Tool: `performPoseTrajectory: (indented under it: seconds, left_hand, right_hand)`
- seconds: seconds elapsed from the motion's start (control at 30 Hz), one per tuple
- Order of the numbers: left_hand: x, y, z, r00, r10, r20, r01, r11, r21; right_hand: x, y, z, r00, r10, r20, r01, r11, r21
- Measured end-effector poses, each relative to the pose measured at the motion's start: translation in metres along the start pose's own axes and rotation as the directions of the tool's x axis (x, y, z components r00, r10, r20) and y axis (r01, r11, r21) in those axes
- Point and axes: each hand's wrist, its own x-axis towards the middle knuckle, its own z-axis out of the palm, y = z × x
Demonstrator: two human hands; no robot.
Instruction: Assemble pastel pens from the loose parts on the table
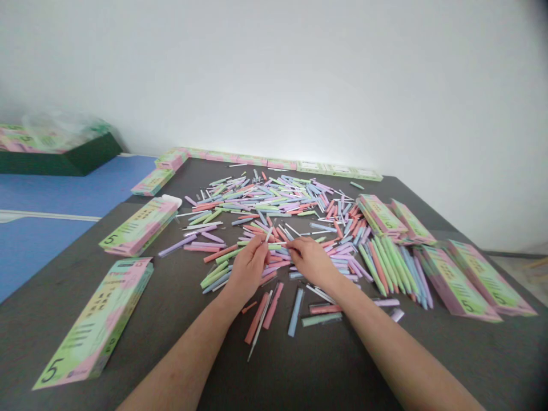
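Note:
My left hand point(248, 268) is closed, pinching a thin white pen refill point(269, 232) that points up and away. Close beside it, my right hand point(314, 261) is also closed, with its fingertips drawn together; what they hold is too small to make out. Both hands are over the near part of a wide pile of pastel pen barrels point(274, 197) in green, purple, blue and red, with white refills mixed in. Nearer me lie two red barrels point(257, 318), a white refill point(259, 326), a blue barrel point(295, 312) and a green one point(322, 319).
Green-and-pink boxes marked 5 stand on the dark table at left point(92, 322) and right point(460, 279). More boxes point(252, 160) line the back edge by the wall. Green barrels point(387, 265) lie in a row at right. A dark green bin point(92, 154) is at far left.

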Motion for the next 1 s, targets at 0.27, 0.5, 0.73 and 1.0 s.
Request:
performPoseTrajectory:
  seconds: [0.27, 0.5, 0.73, 1.0]
  left_hand:
    - [0.002, -0.004, -0.001, 0.999, 0.004, -0.036, -0.005, 1.000, -0.031]
    - [0.000, 0.000, -0.002, 0.997, -0.003, -0.076, -0.002, 0.997, -0.074]
    - [-0.001, 0.001, -0.001, 1.000, 0.009, -0.025, -0.011, 0.996, -0.089]
    - [-0.007, -0.001, -0.001, 0.983, 0.126, 0.133, -0.122, 0.992, -0.033]
  right_hand:
    - [0.006, -0.005, 0.000, 0.996, 0.015, 0.090, -0.001, 0.988, -0.154]
    - [-0.001, -0.003, -0.004, 0.996, 0.077, 0.048, -0.074, 0.995, -0.072]
    - [-0.016, 0.004, -0.010, 0.959, 0.251, 0.129, -0.260, 0.605, 0.753]
    - [-0.034, -0.016, -0.023, 0.951, 0.245, 0.190, -0.192, -0.016, 0.981]
